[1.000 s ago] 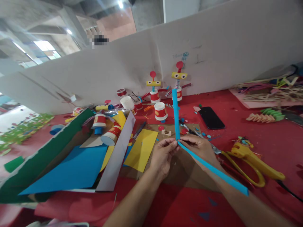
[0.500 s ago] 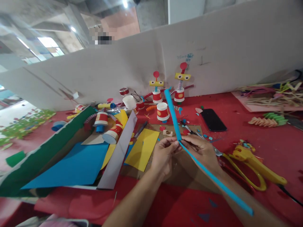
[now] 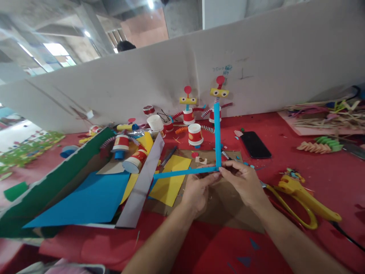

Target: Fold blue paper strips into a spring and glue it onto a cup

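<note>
Two blue paper strips (image 3: 218, 133) meet at a corner between my hands, one standing upward and the other reaching out to the left. My left hand (image 3: 198, 190) pinches the corner from the left, thumb on top, with the left-pointing strip passing over its fingers. From the other side my right hand (image 3: 242, 180) closes thumb and fingertips on the same corner. Beneath the hands lies a brown cardboard sheet (image 3: 225, 205). Yellow paper (image 3: 173, 182) is left of my left hand, and yellow-handled scissors (image 3: 296, 213) lie right of my right hand.
Paper-cup robot figures (image 3: 188, 114) stand along the white partition (image 3: 142, 80). A green-edged box (image 3: 85, 163) at left holds blue paper (image 3: 85, 201) and cups. A black phone (image 3: 256, 144) and a yellow glue gun (image 3: 308, 198) lie at right.
The strip that pointed down to the right across my right forearm now points left over my left hand. The other strip has swung more upright. Both hands still pinch the corner.
</note>
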Demonstrator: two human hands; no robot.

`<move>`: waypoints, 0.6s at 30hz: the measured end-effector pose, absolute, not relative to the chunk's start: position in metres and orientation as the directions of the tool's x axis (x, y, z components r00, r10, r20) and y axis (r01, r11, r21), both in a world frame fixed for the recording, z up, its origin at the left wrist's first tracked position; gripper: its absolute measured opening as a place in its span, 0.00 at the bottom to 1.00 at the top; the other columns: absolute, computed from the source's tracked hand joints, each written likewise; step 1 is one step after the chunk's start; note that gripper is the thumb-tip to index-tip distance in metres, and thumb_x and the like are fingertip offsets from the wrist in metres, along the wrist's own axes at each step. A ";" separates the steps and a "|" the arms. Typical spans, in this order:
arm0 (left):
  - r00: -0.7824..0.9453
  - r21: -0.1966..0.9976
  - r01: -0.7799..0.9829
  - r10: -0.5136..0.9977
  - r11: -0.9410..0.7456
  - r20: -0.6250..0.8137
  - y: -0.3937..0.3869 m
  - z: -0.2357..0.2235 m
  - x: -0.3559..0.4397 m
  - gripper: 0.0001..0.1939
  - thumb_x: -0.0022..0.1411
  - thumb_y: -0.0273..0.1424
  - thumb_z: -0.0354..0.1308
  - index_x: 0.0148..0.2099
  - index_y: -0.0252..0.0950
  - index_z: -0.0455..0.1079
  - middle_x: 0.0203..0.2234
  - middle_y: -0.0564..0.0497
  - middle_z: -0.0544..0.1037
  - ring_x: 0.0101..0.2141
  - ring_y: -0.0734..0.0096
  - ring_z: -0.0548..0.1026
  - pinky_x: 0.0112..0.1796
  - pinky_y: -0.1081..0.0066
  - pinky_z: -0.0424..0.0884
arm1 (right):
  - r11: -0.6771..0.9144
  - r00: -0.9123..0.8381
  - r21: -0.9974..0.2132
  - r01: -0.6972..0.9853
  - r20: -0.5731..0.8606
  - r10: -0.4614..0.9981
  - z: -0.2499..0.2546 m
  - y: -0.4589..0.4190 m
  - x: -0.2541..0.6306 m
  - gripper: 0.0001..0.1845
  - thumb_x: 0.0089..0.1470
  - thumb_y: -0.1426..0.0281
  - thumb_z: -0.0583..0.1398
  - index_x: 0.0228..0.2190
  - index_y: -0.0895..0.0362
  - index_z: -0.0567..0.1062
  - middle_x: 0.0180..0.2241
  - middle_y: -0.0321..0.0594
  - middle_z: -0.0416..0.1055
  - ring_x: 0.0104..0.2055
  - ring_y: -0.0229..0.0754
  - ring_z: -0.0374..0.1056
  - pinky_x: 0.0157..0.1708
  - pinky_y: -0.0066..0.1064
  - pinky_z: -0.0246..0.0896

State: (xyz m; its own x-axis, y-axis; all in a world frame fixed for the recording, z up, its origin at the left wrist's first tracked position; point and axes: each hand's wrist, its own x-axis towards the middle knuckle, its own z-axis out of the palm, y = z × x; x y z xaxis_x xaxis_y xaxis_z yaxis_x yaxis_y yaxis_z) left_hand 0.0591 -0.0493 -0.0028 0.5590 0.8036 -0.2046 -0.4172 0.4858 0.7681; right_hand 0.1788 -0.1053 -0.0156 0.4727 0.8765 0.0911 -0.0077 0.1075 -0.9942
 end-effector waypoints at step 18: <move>0.428 0.904 -0.342 0.899 0.256 -0.093 -0.057 -0.001 0.062 0.03 0.48 0.27 0.64 0.29 0.33 0.76 0.27 0.49 0.79 0.29 0.72 0.74 0.36 0.71 0.70 | 0.108 0.481 -0.984 -0.138 0.028 0.876 -0.020 -0.103 0.171 0.09 0.45 0.64 0.66 0.31 0.55 0.78 0.30 0.37 0.76 0.31 0.40 0.70 0.36 0.34 0.66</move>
